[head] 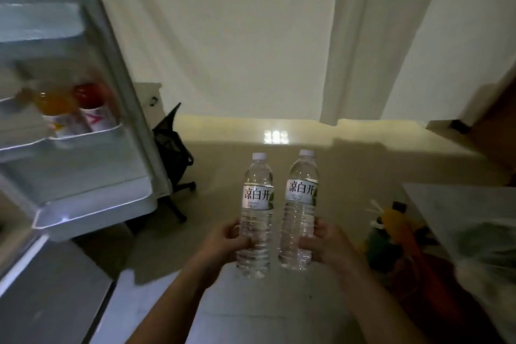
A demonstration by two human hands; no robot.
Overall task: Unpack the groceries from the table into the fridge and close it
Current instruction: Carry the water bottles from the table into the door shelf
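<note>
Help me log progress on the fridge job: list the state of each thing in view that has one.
fridge door: swung open, two bottles standing in its middle shelf.
left bottle: capped, upright, gripped low by the left hand.
right bottle: capped, upright, gripped low by the right hand.
plastic bag on the table: still holds greens, not yet unpacked.

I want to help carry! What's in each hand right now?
Left hand: closed around the left water bottle, near its bottom.
Right hand: closed around the right water bottle, near its bottom.
</note>
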